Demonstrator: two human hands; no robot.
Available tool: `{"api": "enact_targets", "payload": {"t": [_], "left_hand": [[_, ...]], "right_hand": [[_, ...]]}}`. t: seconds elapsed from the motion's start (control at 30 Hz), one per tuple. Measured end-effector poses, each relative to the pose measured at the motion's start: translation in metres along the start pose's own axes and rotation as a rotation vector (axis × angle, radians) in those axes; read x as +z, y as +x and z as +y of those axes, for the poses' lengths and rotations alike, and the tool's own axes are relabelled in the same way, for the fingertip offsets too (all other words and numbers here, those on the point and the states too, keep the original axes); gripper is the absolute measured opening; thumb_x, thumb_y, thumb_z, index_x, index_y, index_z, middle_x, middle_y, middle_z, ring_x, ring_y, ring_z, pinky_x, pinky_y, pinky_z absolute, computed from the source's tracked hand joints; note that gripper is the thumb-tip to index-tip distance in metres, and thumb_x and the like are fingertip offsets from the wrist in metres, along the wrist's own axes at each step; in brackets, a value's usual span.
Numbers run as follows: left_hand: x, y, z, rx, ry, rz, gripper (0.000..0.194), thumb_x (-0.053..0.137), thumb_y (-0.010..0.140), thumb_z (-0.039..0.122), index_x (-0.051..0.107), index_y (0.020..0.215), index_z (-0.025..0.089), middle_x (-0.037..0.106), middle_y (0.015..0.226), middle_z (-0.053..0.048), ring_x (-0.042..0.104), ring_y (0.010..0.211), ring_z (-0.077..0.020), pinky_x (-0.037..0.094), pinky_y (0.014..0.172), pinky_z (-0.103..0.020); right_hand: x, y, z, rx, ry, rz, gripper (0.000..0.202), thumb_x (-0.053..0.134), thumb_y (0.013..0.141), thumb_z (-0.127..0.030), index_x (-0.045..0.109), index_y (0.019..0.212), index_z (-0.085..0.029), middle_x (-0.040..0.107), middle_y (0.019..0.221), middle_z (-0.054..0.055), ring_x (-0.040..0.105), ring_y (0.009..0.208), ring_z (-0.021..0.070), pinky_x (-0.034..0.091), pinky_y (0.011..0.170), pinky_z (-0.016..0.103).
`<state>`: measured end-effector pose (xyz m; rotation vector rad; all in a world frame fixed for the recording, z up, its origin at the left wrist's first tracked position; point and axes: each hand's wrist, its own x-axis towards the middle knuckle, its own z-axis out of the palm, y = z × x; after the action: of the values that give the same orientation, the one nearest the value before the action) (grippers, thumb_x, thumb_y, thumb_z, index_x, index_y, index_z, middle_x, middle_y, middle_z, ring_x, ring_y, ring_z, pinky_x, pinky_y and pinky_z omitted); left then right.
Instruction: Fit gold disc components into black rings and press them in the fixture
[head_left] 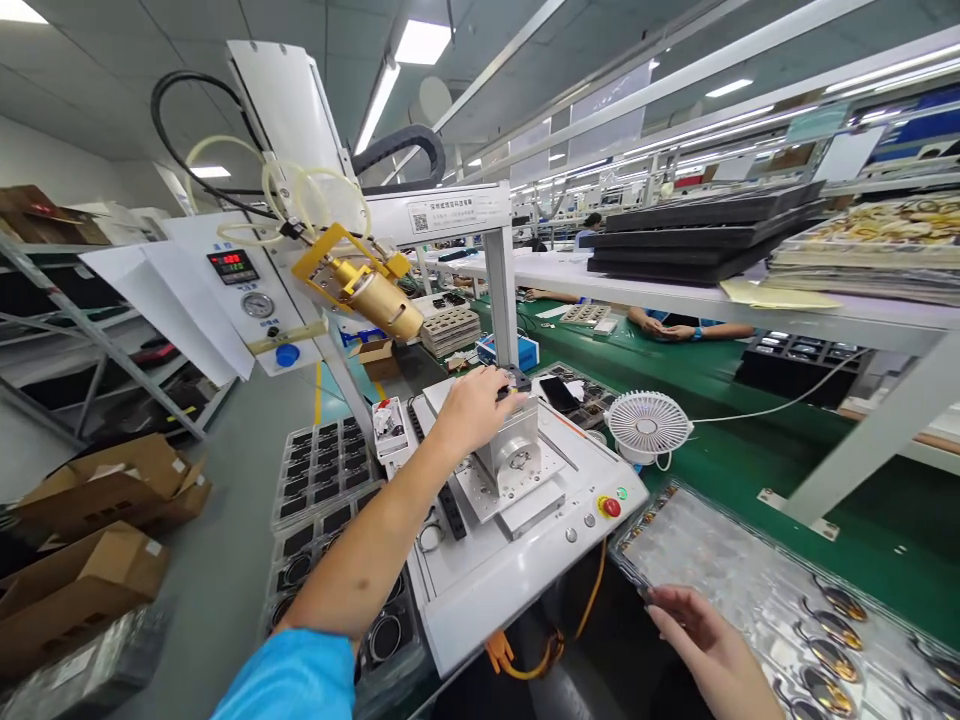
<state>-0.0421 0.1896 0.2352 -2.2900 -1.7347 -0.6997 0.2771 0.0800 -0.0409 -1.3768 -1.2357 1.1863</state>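
My left hand (480, 405) reaches over the white bench machine (480, 600). Its fingers are closed at a small dark part on top of the metal fixture (517, 450); the fingertips are partly hidden, so what they grip is unclear. My right hand (705, 645) is low at the right, beside the near corner of a clear plastic tray (690, 545). Thumb and forefinger pinch together there, with something small and dark at their tips that I cannot make out. Round parts with amber faces and thin dark tails (832, 660) lie in the tray.
A gold dispensing head (382, 300) hangs above the fixture. Trays of round dark parts (322, 465) stand left of the machine. A small white fan (649, 425) and a red stop button (611, 507) are to the right. Another person's hands (671, 328) rest across the bench.
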Motion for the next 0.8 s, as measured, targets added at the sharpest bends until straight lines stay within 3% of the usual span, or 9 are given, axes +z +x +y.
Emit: {"api": "enact_targets", "payload": {"t": [0.07, 0.17, 0.3, 0.4, 0.5, 0.57, 0.63, 0.7, 0.8], "left_hand": [[0.004, -0.012, -0.004, 0.037, -0.015, -0.020, 0.058, 0.064, 0.091, 0.057, 0.066, 0.131, 0.016, 0.063, 0.143, -0.016, 0.054, 0.139, -0.0338, 0.043, 0.114, -0.046], [0.003, -0.015, -0.008, 0.016, -0.017, -0.076, 0.081, 0.067, 0.082, 0.069, 0.058, 0.141, 0.013, 0.053, 0.154, -0.018, 0.040, 0.149, -0.0373, 0.033, 0.123, -0.052], [-0.010, -0.002, -0.016, 0.026, -0.092, -0.163, 0.083, 0.066, 0.079, 0.075, 0.063, 0.137, 0.016, 0.057, 0.151, -0.016, 0.045, 0.146, -0.0370, 0.034, 0.122, -0.052], [-0.019, -0.018, -0.026, 0.051, -0.187, -0.193, 0.076, 0.058, 0.087, 0.072, 0.057, 0.145, 0.022, 0.049, 0.158, -0.014, 0.038, 0.151, -0.0347, 0.027, 0.125, -0.055], [-0.014, -0.076, -0.028, 0.071, -0.268, -0.088, 0.072, 0.059, 0.089, 0.067, 0.053, 0.147, 0.025, 0.043, 0.162, -0.015, 0.030, 0.155, -0.0355, 0.021, 0.127, -0.059], [0.003, -0.131, -0.022, 0.112, -0.394, -0.035, 0.061, 0.060, 0.091, 0.063, 0.059, 0.141, 0.028, 0.049, 0.158, -0.013, 0.036, 0.152, -0.0345, 0.030, 0.124, -0.056], [0.030, -0.184, -0.010, 0.101, -0.557, -0.046, 0.049, 0.064, 0.091, 0.058, 0.065, 0.130, 0.029, 0.060, 0.146, -0.013, 0.053, 0.139, -0.0321, 0.042, 0.116, -0.051], [0.064, -0.227, 0.005, 0.000, -0.708, -0.103, 0.042, 0.067, 0.091, 0.053, 0.068, 0.124, 0.027, 0.070, 0.130, -0.013, 0.066, 0.122, -0.0279, 0.052, 0.105, -0.043], [0.111, -0.259, 0.029, -0.062, -0.877, -0.265, 0.044, 0.071, 0.086, 0.056, 0.073, 0.114, 0.023, 0.076, 0.109, -0.013, 0.072, 0.102, -0.0263, 0.056, 0.090, -0.037]], "right_hand": [[-0.013, 0.003, 0.011, 0.074, 0.026, 0.040, 0.054, 0.080, 0.062, -0.063, 0.068, 0.092, -0.019, 0.076, 0.101, 0.014, 0.072, 0.100, 0.0335, 0.060, 0.091, 0.039], [-0.014, 0.022, 0.014, 0.118, 0.030, -0.050, 0.066, 0.075, 0.067, -0.061, 0.060, 0.114, -0.017, 0.074, 0.091, 0.010, 0.074, 0.088, 0.0306, 0.060, 0.081, 0.040], [0.008, 0.066, 0.000, 0.042, -0.269, -0.172, 0.090, 0.061, 0.077, -0.050, 0.033, 0.152, -0.009, 0.069, 0.085, 0.003, 0.068, 0.069, 0.0241, 0.055, 0.072, 0.038], [0.025, 0.090, -0.010, -0.051, -0.579, -0.188, 0.090, 0.052, 0.085, -0.037, 0.016, 0.162, -0.007, 0.068, 0.085, 0.002, 0.068, 0.074, 0.0237, 0.051, 0.076, 0.036], [0.032, 0.094, -0.010, -0.091, -0.798, -0.203, 0.089, 0.050, 0.090, -0.029, 0.007, 0.164, -0.006, 0.071, 0.087, 0.007, 0.070, 0.085, 0.0283, 0.049, 0.079, 0.037], [0.033, 0.089, -0.008, -0.126, -0.903, -0.198, 0.085, 0.049, 0.092, -0.026, 0.009, 0.165, -0.007, 0.073, 0.097, 0.013, 0.072, 0.091, 0.0317, 0.049, 0.080, 0.038], [0.031, 0.085, -0.008, -0.152, -0.967, -0.186, 0.082, 0.048, 0.093, -0.024, 0.013, 0.165, -0.010, 0.073, 0.109, 0.017, 0.072, 0.096, 0.0337, 0.049, 0.081, 0.039], [0.030, 0.085, -0.013, -0.141, -0.998, -0.172, 0.081, 0.049, 0.093, -0.025, 0.015, 0.165, -0.011, 0.072, 0.114, 0.018, 0.072, 0.099, 0.0342, 0.050, 0.081, 0.038], [0.026, 0.093, -0.024, -0.119, -1.004, -0.169, 0.082, 0.053, 0.091, -0.026, 0.019, 0.164, -0.010, 0.072, 0.116, 0.019, 0.072, 0.101, 0.0340, 0.050, 0.083, 0.038]]}}
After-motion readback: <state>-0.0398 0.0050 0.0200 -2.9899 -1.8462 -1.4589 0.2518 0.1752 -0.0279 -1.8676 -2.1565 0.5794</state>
